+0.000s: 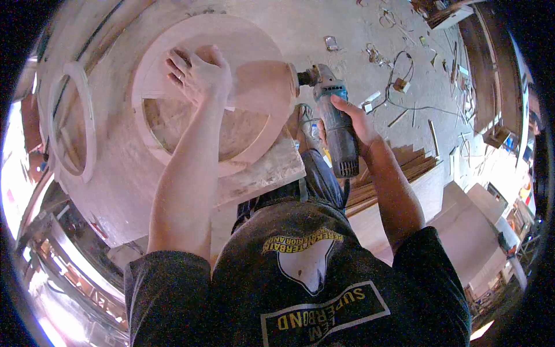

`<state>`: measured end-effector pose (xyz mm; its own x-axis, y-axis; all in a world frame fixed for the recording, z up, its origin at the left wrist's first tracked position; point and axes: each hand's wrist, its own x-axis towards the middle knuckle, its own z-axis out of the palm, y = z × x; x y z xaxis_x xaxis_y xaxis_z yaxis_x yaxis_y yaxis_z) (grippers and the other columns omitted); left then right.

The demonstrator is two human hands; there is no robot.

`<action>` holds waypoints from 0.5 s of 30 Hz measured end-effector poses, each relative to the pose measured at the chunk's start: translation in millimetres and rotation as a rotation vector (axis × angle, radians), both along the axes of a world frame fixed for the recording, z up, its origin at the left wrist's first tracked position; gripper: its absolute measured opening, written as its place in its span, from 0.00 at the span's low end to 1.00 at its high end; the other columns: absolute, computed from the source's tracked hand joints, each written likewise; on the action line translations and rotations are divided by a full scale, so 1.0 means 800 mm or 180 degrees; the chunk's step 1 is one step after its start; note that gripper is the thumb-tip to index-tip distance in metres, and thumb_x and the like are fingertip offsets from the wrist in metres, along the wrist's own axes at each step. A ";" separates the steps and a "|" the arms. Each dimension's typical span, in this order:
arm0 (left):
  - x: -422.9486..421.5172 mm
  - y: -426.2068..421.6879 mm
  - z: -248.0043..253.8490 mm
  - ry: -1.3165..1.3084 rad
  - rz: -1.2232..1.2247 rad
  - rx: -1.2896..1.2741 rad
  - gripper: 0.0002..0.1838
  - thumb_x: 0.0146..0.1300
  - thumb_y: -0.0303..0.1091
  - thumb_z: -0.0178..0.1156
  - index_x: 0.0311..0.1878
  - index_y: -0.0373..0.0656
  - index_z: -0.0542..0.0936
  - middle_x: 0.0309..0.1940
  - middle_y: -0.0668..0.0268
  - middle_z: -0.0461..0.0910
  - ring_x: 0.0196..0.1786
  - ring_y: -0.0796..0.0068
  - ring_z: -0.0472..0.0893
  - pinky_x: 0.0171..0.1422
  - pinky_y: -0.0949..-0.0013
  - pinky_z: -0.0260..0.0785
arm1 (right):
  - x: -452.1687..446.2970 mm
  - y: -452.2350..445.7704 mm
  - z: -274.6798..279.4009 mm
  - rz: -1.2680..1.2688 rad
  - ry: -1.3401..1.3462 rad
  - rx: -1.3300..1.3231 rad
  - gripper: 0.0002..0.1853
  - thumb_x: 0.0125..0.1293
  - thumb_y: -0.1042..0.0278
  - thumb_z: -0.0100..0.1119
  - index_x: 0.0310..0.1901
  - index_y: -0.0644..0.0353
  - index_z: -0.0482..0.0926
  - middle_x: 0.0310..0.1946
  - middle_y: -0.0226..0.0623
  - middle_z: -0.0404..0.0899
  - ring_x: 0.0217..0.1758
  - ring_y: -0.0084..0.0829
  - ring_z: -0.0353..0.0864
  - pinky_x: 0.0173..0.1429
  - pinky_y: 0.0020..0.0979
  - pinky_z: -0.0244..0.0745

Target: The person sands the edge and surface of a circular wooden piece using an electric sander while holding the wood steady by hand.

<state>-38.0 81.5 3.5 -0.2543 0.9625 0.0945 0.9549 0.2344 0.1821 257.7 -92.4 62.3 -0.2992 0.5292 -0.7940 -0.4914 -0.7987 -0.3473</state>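
My left hand [199, 75] lies flat on a large round wooden panel [257, 46], fingers somewhat spread. Its lower half has a half-round opening, with a worn wooden surface visible through it. In my right hand [356, 118] is a teal and dark angle grinder [338, 139], gripped around the body with the head pointing away from me. The grinder's disc [293, 80] stands on edge at the panel's right rim; whether it touches cannot be made out. Under the panel is a dusty wooden support [272, 172].
A pale ring [89, 121] stands at the left. Cables [399, 104], wood scraps [402, 85] and litter lie on the concrete floor [358, 52] at the right. Stacked thin boards [393, 176] sit beside my right forearm. A foot [304, 113] shows below the disc.
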 end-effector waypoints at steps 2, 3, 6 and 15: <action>-0.001 -0.001 -0.003 -0.0030 -0.0011 0.0033 0.48 0.77 0.63 0.46 0.85 0.32 0.55 0.88 0.49 0.46 0.90 0.48 0.43 0.91 0.48 0.34 | -0.009 -0.014 0.002 -0.0156 0.0035 -0.0114 0.31 0.70 0.34 0.66 0.51 0.59 0.80 0.35 0.42 0.87 0.32 0.38 0.89 0.37 0.40 0.86; -0.001 0.000 -0.001 -0.0059 -0.0015 0.0027 0.48 0.77 0.63 0.46 0.85 0.32 0.54 0.88 0.49 0.46 0.90 0.47 0.43 0.91 0.47 0.34 | -0.014 -0.021 0.001 -0.0253 0.0054 -0.0228 0.32 0.70 0.33 0.65 0.53 0.59 0.80 0.35 0.43 0.86 0.32 0.38 0.88 0.36 0.40 0.86; -0.001 0.002 -0.002 -0.0064 0.0002 -0.0012 0.49 0.77 0.63 0.45 0.85 0.31 0.53 0.88 0.48 0.45 0.90 0.47 0.43 0.91 0.46 0.34 | -0.022 -0.043 -0.003 -0.0373 0.0185 -0.0244 0.30 0.70 0.34 0.65 0.51 0.59 0.80 0.34 0.43 0.86 0.32 0.39 0.88 0.37 0.41 0.86; -0.004 0.003 -0.006 -0.0067 -0.0043 -0.0064 0.49 0.79 0.64 0.43 0.85 0.30 0.51 0.89 0.47 0.42 0.90 0.45 0.42 0.91 0.45 0.32 | -0.034 -0.077 0.008 -0.0484 0.0281 -0.0138 0.33 0.70 0.31 0.62 0.53 0.59 0.78 0.35 0.43 0.86 0.32 0.39 0.87 0.38 0.39 0.85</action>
